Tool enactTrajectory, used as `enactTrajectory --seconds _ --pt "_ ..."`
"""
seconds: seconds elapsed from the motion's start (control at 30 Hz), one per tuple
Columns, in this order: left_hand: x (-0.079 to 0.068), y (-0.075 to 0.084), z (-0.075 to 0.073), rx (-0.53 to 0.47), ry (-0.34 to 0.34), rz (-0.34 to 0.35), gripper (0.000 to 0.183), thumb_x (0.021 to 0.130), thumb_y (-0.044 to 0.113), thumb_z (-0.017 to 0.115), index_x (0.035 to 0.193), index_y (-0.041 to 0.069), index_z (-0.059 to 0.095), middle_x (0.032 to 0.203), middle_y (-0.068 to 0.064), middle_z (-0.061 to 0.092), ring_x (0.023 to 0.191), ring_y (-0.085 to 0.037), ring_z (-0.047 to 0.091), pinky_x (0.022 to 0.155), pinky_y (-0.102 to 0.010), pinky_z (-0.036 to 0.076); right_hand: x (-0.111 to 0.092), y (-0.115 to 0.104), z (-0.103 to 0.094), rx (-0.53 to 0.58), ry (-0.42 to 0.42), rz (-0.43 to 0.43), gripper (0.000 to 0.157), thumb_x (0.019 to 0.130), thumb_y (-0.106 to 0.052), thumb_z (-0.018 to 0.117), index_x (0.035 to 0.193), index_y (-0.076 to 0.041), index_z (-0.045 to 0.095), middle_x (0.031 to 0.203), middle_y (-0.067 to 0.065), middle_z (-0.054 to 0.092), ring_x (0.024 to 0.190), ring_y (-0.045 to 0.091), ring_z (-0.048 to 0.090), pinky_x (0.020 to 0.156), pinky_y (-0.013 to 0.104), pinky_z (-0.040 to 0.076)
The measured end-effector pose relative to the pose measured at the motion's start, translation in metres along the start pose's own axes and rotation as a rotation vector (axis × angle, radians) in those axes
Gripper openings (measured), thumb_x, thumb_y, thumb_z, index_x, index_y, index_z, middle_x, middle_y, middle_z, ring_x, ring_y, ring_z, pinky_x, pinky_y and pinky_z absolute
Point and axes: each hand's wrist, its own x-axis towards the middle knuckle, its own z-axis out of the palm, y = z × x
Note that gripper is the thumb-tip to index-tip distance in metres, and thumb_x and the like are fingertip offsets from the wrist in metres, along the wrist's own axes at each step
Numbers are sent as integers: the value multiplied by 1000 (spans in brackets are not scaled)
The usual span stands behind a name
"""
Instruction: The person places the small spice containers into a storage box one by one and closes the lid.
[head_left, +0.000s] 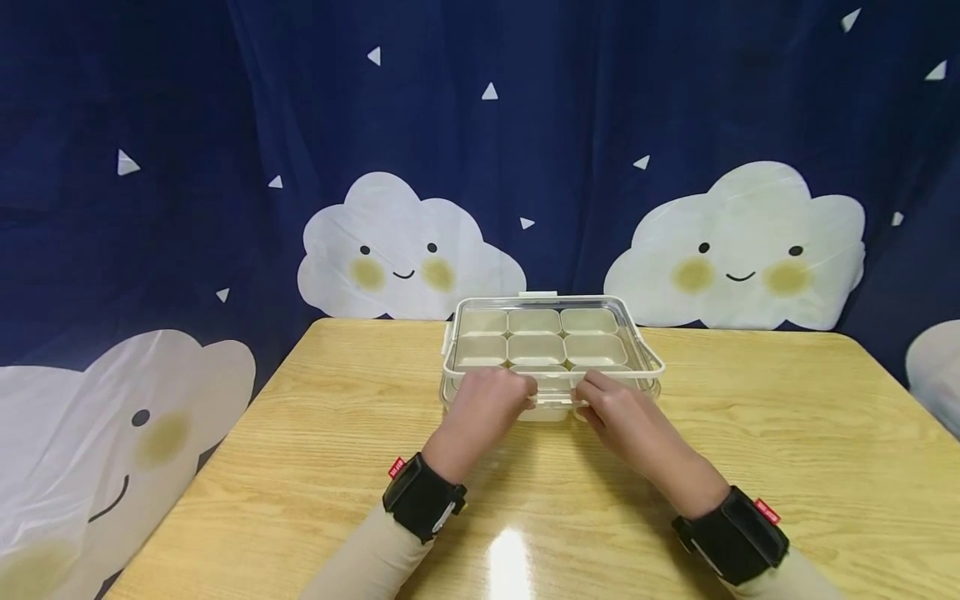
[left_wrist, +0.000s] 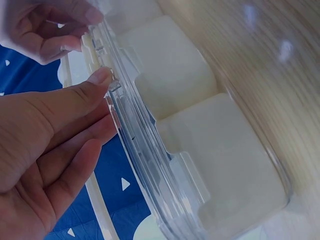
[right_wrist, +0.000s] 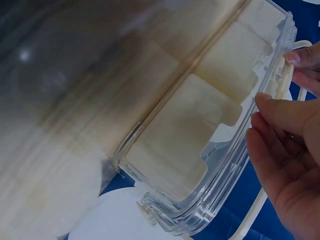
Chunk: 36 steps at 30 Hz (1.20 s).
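Note:
A clear plastic storage box [head_left: 652, 388] with a clear lid [head_left: 628, 333] stands on the table in the head view. Several cream-coloured cups [head_left: 536, 350] sit in rows inside it. A pale carrying handle [head_left: 651, 369] lies over the lid's front. At the front edge, my left hand [head_left: 491, 400] pinches the lid's rim left of the centre latch. My right hand [head_left: 615, 408] pinches the same rim to the right. Both wrist views show each thumb against the edge and fingers on the lid's top side. The cream latch [left_wrist: 90, 52] sits between the hands, tilted out.
The box rests near the far edge of a light wooden table [head_left: 360, 417]. Behind it hangs a dark blue curtain [head_left: 562, 150] with smiling clouds and small white triangles. A second cream clip [head_left: 537, 293] shows at the box's back.

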Motion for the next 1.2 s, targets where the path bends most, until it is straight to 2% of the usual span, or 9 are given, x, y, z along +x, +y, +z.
enactTrajectory --seconds 0.13,0.37,0.63,0.83,0.97,1.1,1.2 --pt "1 -1 0 -23 -4 -7 15 78 36 84 80 24 75 73 7 72 60 -13 65 52 -30 49 1 3 4 -29 36 -29 31 74 2 86 83 -8 59 83 1 54 70 17 57 59 34 50" --pt "1 -3 -5 -52 -62 -10 17 76 34 88 85 25 77 79 10 74 68 -13 68 57 -30 51 -2 4 4 -43 36 -71 35 73 5 84 72 -13 55 85 -2 52 67 13 51 54 29 47" --pt "0 -4 -7 -77 -70 26 11 79 34 85 83 25 79 78 12 74 71 -11 69 60 -29 53 -2 6 -2 70 36 -72 32 76 6 83 86 -8 56 84 -1 52 70 11 53 59 26 48" --pt "0 -5 -10 -108 -69 61 10 76 27 87 72 26 77 71 15 70 67 -8 65 61 -27 52 0 8 -5 115 1 -84 26 78 6 82 80 -9 62 84 -2 52 72 9 54 60 24 50" --pt "0 -4 -11 -77 -54 79 17 74 21 85 65 27 73 64 15 64 62 -6 61 58 -26 49 1 9 -7 122 -23 -87 26 76 8 83 78 -12 65 85 -2 53 74 9 56 62 23 51" --pt "-1 -5 -14 -84 -54 94 14 79 22 84 69 26 74 66 15 66 62 -6 61 55 -26 48 2 10 -17 152 -49 -55 21 82 -3 82 79 -16 66 82 -6 57 71 8 57 61 23 50" --pt "-3 -12 -21 -141 2 77 9 84 23 82 77 24 77 72 14 70 64 -5 64 54 -26 48 3 16 -30 144 -32 29 15 86 -12 79 81 -18 66 76 -9 56 66 8 55 57 24 47"
